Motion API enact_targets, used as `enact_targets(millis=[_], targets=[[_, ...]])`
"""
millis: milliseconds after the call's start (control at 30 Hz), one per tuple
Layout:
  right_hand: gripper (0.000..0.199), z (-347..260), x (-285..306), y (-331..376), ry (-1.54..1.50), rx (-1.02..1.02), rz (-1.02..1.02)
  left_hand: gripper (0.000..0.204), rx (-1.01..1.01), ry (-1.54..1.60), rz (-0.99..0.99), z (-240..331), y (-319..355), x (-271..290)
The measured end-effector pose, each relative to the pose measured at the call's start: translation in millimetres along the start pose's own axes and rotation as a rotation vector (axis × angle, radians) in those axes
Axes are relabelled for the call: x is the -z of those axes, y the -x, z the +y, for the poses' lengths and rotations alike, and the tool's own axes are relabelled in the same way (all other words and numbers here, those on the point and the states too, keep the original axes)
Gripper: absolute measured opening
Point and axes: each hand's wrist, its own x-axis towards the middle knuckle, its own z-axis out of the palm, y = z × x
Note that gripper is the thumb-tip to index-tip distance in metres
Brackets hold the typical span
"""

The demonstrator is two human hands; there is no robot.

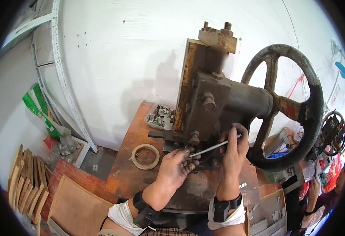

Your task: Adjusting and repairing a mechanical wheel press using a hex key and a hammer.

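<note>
behind press [207, 98], tray [160, 117] of metal parts; both hands [204, 157] grip thin rod [213, 148].

a green and white plastic bag [38, 108] leans at the far left, against the white wall beside the perforated metal shelf upright [64, 74]; it is tall and crumpled, with a patch of red and orange low on its face. just below it lies a clear plastic bag [64, 146], holding small dark parts, resting in a shallow tray on the floor. at the far right edge some red and green packaging [331, 171] shows, too blurred to tell its shape. no signs or screens show.
</note>
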Motion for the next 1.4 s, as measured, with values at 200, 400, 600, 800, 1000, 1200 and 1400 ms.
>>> enact_targets(millis=[200,400,600,800,1000,1200,1400], targets=[[0.017,-4,13,10,-0.159,-0.052,-0.023,0.025,0.028,0.01,0.0,-1,24,-7],[0.016,48,86,76,-0.023,-0.205,0.031,0.025,-0.34,-0.77,0.065,5,53,54],[0.017,86,152,91,0.36,-0.301,-0.061,0.034,-0.832,-1.027,0.385,41,10,83],[0.03,81,141,103,1.089,0.088,-0.127,0.046,-0.895,-1.302,0.371,37,4,102],[0.02,74,161,129,0.941,0.23,-0.074,0.05,-0.918,-1.193,0.246,17,-8,94],[0.017,79,165,133,0.96,0.331,-0.074,0.055,-0.839,-1.201,0.141,42,-38,77],[0.019,83,152,130,0.925,0.368,-0.092,0.055,-0.732,-1.26,0.039,64,-41,78]])
